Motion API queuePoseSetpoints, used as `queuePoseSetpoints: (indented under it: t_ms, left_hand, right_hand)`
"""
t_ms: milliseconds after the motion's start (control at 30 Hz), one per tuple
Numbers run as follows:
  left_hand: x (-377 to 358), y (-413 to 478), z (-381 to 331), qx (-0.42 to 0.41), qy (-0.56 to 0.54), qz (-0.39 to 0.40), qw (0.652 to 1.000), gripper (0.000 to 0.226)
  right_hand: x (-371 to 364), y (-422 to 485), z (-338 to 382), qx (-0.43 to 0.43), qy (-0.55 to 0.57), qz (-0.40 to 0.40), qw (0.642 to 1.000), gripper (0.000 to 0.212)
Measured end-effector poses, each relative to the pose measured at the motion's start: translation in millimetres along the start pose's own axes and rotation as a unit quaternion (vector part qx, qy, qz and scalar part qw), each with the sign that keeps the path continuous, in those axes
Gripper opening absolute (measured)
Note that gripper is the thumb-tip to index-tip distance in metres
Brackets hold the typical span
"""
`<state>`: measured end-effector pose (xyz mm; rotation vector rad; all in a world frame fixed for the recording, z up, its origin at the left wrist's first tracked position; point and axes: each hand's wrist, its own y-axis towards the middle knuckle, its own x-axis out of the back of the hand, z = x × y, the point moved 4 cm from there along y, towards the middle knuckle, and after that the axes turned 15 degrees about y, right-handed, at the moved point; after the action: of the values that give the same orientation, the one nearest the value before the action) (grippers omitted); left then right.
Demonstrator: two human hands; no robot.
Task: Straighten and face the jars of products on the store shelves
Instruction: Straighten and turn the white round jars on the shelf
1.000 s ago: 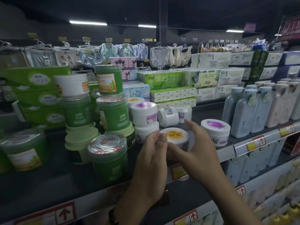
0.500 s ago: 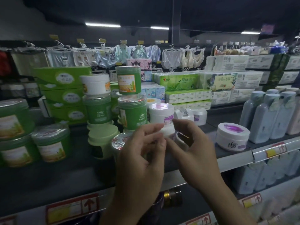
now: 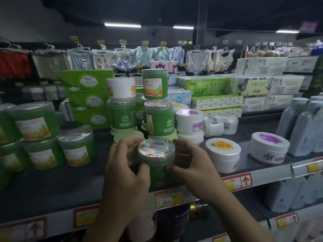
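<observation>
A green jar with a shrink-wrapped clear lid (image 3: 156, 151) stands at the front of the dark shelf (image 3: 52, 182). My left hand (image 3: 126, 170) grips its left side with curled fingers and thumb. My right hand (image 3: 189, 165) grips its right side the same way. To the right sits a low white jar with an orange lid label (image 3: 222, 153), and further right a white jar with a purple lid label (image 3: 268, 147). Behind the held jar rise two stacks of green jars (image 3: 158, 117), one of them topped by a white jar (image 3: 121, 88).
Several more green jars (image 3: 76, 145) are stacked at the left. Pale blue bottles (image 3: 300, 126) line the right end of the shelf. Tissue packs (image 3: 216, 91) and green boxes (image 3: 87, 98) fill the back. Price tags (image 3: 168, 197) run along the shelf's front rail.
Both hands left the white jar with the orange label and moved left, and they now grip the green jar at the shelf front. The camera view swung left.
</observation>
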<state>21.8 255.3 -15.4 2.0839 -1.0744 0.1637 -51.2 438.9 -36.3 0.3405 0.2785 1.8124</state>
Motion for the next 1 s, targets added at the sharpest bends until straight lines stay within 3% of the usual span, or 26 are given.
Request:
queuePoseSetpoints:
  t_ms: [233, 467, 1000]
  left_hand:
    - [-11, -7, 20, 0.053, 0.011, 0.084, 0.995, 0.063]
    - [-14, -7, 26, 0.044, 0.036, 0.097, 0.994, 0.078]
    - [-2, 0, 38, 0.039, 0.027, 0.066, 0.997, 0.071]
  right_hand:
    - [-3, -3, -2, -0.02, 0.024, 0.034, 0.999, 0.059]
    - [-6, -4, 0, -0.023, 0.026, 0.041, 0.999, 0.06]
    - [-27, -4, 15, 0.031, 0.038, 0.032, 0.998, 0.06]
